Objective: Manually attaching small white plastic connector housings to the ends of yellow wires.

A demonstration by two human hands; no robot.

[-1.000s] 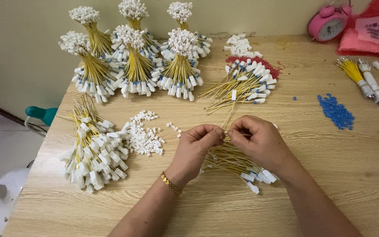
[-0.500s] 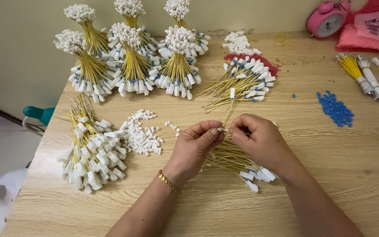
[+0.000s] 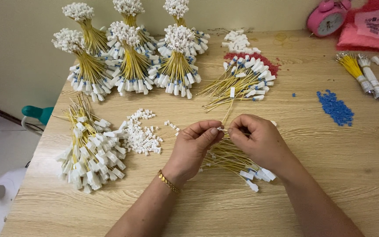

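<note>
while both hands are meeting over the middle of the wooden table (image 3: 338, 175), i am seeing the left hand (image 3: 194, 147) pinching a tiny white connector (image 3: 220, 129) between thumb and forefinger, its grip narrow and closed on that piece. the right hand (image 3: 259, 142) is pressing in from the other side, fingertips (image 3: 233, 131) pinched tight on what looks like the end of a yellow wire; i cannot tell the wire end clearly, since the fingers are covering it. a gold bracelet (image 3: 168, 181) is sitting on the left wrist. under the hands a loose bundle of yellow wires (image 3: 231, 160) is lying flat on the table, its white plugs fanning out toward the near right. just left of the hands a small heap of loose white connectors (image 3: 140, 136) is resting, and beyond it a flat pile of finished wires (image 3: 91, 149) is spreading toward the table's left edge. at the far side, several tied sheaves of wires (image 3: 132, 61) are standing upright with white heads on top. another fanned bundle (image 3: 242, 79) is lying past the hands, partly over a patch of red bits (image 3: 269, 66). to the right a scatter of blue beads (image 3: 336, 107) is lying well apart from the hands, and a pink alarm clock (image 3: 327, 17) is standing at the far edge.
</note>
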